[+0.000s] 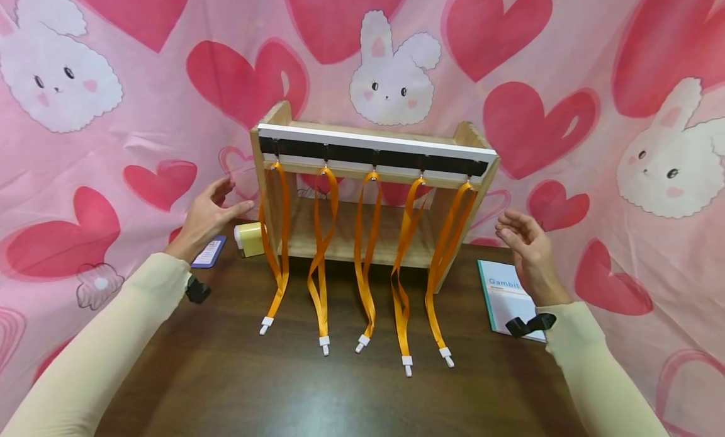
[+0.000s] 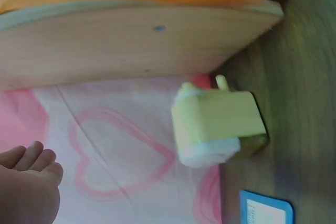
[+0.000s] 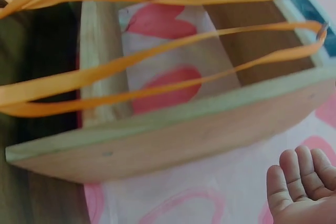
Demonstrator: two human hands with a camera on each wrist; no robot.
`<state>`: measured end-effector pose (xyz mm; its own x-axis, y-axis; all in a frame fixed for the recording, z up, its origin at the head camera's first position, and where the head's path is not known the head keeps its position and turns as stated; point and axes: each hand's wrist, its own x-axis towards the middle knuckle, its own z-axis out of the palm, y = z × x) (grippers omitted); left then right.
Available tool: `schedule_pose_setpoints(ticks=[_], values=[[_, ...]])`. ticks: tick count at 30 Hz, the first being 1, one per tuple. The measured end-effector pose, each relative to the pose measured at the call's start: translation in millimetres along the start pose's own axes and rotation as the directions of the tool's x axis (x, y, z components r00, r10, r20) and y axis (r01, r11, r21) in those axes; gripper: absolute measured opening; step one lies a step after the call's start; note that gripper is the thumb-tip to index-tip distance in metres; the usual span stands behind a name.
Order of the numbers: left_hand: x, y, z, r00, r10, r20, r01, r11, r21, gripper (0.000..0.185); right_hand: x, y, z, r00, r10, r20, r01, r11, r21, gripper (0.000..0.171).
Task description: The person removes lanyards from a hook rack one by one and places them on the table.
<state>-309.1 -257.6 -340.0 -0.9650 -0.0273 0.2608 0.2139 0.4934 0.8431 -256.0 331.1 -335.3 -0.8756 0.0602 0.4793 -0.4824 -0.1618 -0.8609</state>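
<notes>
Your two cream-sleeved forearms reach in from the bottom corners over the dark brown wooden table (image 1: 340, 393), which runs back to a pink cloth backdrop printed with red hearts and white rabbits (image 1: 113, 78). Between your hands stands the pale wooden rack with a black-and-white rail across its top (image 1: 374, 148), set upright on the table against the backdrop. Five orange ribbon lanyards with white clips at their ends (image 1: 368, 261) hang from hooks along that rail and trail forward onto the tabletop. Your left hand (image 1: 208, 218) hovers just beside the rack's left side panel, fingers loosely spread and holding nothing. Your right hand (image 1: 527, 248) hovers near the right side panel, apart from it, fingers relaxed and slightly curled, also empty. Under your right wrist lies a white booklet with a teal edge (image 1: 504, 295). Below your left hand sits a small pale yellow plastic block with a white end (image 2: 215, 124) close by the rack's foot, and beside it lies a small blue-edged card (image 1: 209, 251).
</notes>
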Motion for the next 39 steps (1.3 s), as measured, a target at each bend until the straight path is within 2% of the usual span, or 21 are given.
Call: schedule_pose_setpoints(ticks=[6,11,18,23,27,30,34,39], values=[[2.7,20.7,7.4,0.998,0.065,-0.017,-0.067,0.995,-0.080,0.081,-1,-14,15,1.000,-0.025,0.007,0.025,1.000,-0.013,0.029],[3.6,34.1,11.1,0.996,0.078,-0.039,-0.082,0.989,-0.119,0.072,1,-25,30,0.998,-0.051,0.029,0.052,0.998,-0.048,0.031],[7.1,46.8,17.1,0.994,0.102,-0.031,-0.106,0.978,-0.177,0.069,8,-32,43,0.996,-0.077,0.045,0.081,0.992,-0.093,0.034],[10.1,50.4,24.7,0.990,0.131,-0.043,-0.137,0.967,-0.215,0.061,11,-32,49,0.997,-0.053,0.055,0.062,0.981,-0.184,0.040],[10.5,52.3,27.8,0.987,0.149,-0.066,-0.162,0.947,-0.277,0.055,12,-32,55,0.999,-0.027,0.033,0.036,0.954,-0.298,0.043],[11.3,53.2,28.2,0.983,0.164,-0.078,-0.180,0.933,-0.310,0.052,13,-33,60,0.999,-0.035,0.008,0.036,0.922,-0.386,0.044],[12.9,54.2,28.0,0.981,0.170,-0.090,-0.189,0.935,-0.298,0.050,15,-33,67,0.998,-0.060,-0.019,0.044,0.880,-0.473,0.042],[14.7,56.5,28.6,0.979,0.173,-0.104,-0.197,0.932,-0.305,0.048,18,-31,76,0.994,-0.082,-0.078,0.029,0.850,-0.525,0.040]])
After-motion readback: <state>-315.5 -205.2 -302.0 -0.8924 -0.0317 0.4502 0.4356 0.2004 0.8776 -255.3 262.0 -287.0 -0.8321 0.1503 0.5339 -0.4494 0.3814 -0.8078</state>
